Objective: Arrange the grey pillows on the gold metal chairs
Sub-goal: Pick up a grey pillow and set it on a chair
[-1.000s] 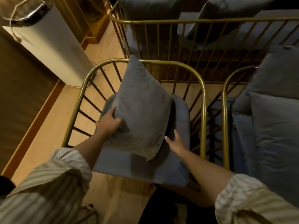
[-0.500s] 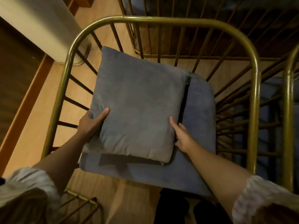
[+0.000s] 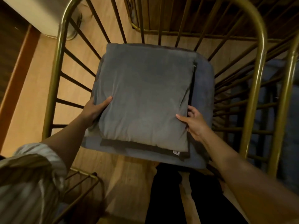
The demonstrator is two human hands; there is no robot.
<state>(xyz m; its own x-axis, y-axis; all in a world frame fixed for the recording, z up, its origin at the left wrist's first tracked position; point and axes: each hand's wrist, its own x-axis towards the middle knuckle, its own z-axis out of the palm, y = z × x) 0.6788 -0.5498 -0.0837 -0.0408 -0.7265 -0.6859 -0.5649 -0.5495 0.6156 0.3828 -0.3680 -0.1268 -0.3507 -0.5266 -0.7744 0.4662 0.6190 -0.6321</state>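
Left hand (image 3: 95, 109) and right hand (image 3: 195, 122) each grip the grey pillow (image 3: 144, 97) flat on the gold chair (image 3: 260, 50) seat

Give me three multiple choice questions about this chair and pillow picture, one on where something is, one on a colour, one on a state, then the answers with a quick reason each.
1. Where does the grey pillow lie?
A. on the chair's seat cushion
B. on the wooden floor
C. hung over the backrest

2. What colour is the chair frame?
A. white
B. gold
C. red

3. What are the hands doing?
A. both hang free
B. only one touches the pillow
C. both grip the pillow's sides

Answers: 1 A, the pillow lies flat over the seat cushion inside the frame. 2 B, the rail and spindles shine gold. 3 C, the left hand holds the left edge and the right hand the right edge.
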